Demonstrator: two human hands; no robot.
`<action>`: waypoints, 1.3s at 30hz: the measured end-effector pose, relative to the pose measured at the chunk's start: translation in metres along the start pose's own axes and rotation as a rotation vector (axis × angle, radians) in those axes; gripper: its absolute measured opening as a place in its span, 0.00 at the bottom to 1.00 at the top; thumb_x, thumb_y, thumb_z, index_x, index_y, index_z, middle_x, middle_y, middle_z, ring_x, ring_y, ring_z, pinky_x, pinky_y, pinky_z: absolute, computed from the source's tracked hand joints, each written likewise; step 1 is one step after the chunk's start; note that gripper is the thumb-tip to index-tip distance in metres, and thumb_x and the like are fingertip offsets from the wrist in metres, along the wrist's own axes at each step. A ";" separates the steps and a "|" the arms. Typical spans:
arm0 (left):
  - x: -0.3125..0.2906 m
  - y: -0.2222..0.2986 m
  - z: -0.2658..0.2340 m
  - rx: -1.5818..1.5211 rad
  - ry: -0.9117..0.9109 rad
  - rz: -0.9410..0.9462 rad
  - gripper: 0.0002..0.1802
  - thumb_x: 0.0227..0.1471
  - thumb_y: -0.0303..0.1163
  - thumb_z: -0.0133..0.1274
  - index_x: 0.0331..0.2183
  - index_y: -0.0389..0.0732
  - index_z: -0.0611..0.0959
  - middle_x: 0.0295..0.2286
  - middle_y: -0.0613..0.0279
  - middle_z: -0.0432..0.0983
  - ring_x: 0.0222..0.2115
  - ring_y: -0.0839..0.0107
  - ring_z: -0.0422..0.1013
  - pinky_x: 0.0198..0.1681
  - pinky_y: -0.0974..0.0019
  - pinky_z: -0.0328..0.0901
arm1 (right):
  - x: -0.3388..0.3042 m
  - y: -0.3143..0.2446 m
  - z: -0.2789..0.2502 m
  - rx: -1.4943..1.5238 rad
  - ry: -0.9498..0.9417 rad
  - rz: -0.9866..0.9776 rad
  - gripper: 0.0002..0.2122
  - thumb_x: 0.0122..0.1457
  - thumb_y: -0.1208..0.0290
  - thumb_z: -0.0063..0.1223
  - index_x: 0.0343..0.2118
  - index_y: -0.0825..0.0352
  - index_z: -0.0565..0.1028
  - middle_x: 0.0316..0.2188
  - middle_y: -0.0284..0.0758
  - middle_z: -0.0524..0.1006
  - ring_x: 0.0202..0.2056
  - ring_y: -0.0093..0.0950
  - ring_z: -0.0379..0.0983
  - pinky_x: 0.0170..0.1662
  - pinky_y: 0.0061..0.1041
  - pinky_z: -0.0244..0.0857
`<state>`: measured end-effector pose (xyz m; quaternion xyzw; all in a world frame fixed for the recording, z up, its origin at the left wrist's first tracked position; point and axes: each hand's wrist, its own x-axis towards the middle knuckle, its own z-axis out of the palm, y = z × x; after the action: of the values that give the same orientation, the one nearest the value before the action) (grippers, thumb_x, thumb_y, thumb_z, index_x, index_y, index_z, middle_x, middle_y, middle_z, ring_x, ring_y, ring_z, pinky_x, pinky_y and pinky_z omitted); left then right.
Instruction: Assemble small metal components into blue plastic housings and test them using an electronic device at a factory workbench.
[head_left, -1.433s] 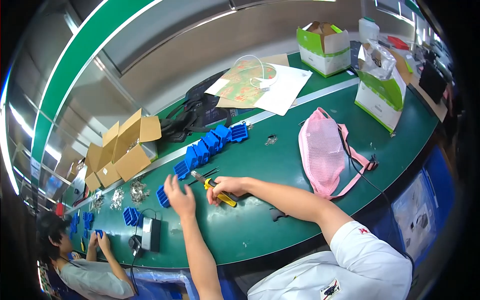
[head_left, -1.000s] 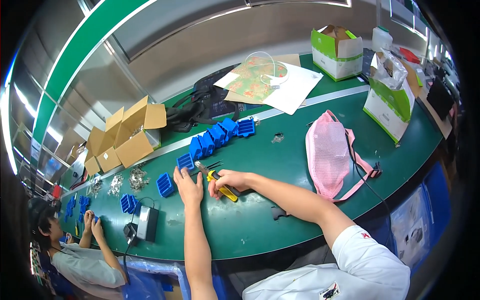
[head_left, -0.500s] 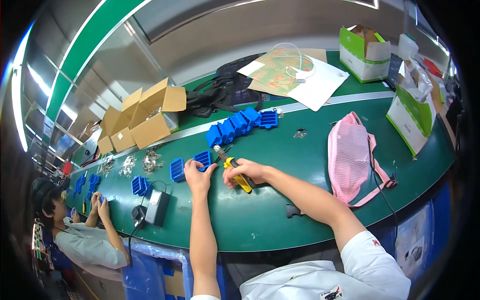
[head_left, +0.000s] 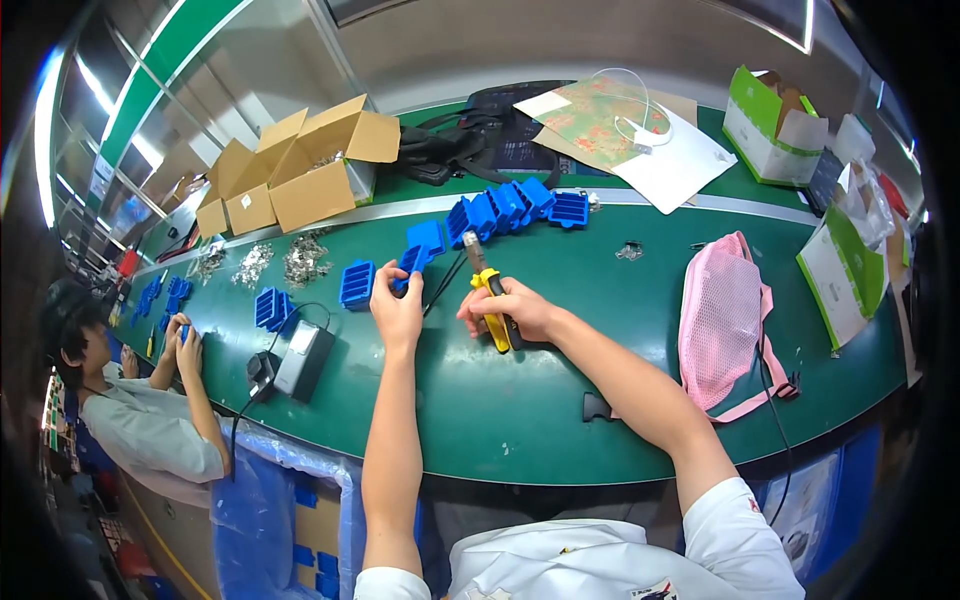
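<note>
My left hand grips a small blue slotted plastic block between thumb and fingers, just above the green table. Right behind it shows another flat blue face; whether it is part of the same block I cannot tell. My right hand is closed around pliers with yellow and black handles, their metal jaws pointing away from me. Past the jaws stands a slanting row of blue blocks. Another blue slotted block sits left of my left hand. Dark thin leads lie between my hands.
A grey power box with cables and more blue blocks are to the left. Piles of small metal parts lie before open cartons. A pink mesh bag lies right. A co-worker handles a blue piece at far left.
My left hand has lifted and tilted the blue block away toward the row. The pliers stay in my right hand, now farther from the block. The whole view has shifted slightly.
</note>
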<state>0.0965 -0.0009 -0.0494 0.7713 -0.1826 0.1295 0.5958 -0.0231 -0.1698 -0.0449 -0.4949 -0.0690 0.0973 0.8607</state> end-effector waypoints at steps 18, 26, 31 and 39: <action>-0.024 0.055 -0.002 -0.261 -0.546 0.159 0.09 0.51 0.21 0.53 0.37 0.31 0.77 0.39 0.59 0.74 0.39 0.74 0.70 0.41 0.71 0.66 | 0.000 0.004 0.007 0.284 0.381 -0.255 0.23 0.59 0.54 0.53 0.54 0.60 0.69 0.35 0.33 0.76 0.32 0.26 0.76 0.32 0.22 0.69; -0.033 0.076 -0.007 0.028 -0.654 0.287 0.11 0.34 0.17 0.46 0.26 0.36 0.78 0.53 0.48 0.63 0.56 0.56 0.60 0.55 0.62 0.56 | -0.003 0.005 -0.002 0.262 0.298 -0.150 0.20 0.52 0.68 0.57 0.50 0.61 0.73 0.27 0.25 0.75 0.25 0.17 0.69 0.24 0.23 0.62; -0.035 0.084 -0.007 0.071 -0.411 0.423 0.29 0.43 0.22 0.53 0.51 0.45 0.74 0.49 0.54 0.70 0.56 0.57 0.60 0.52 0.58 0.63 | 0.007 -0.001 -0.023 0.121 0.467 -0.330 0.08 0.47 0.75 0.59 0.31 0.63 0.76 0.28 0.30 0.77 0.30 0.24 0.73 0.35 0.28 0.67; -0.101 0.008 -0.080 0.211 -0.203 0.479 0.07 0.40 0.24 0.49 0.27 0.35 0.80 0.27 0.49 0.74 0.32 0.52 0.71 0.36 0.56 0.66 | 0.024 -0.018 -0.092 0.041 0.179 -0.193 0.18 0.57 0.73 0.52 0.48 0.73 0.66 0.37 0.47 0.74 0.38 0.38 0.71 0.45 0.34 0.67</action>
<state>0.0036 0.0872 -0.0644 0.7729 -0.4042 0.2069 0.4433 0.0221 -0.2497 -0.0748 -0.4749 -0.0370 -0.0290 0.8788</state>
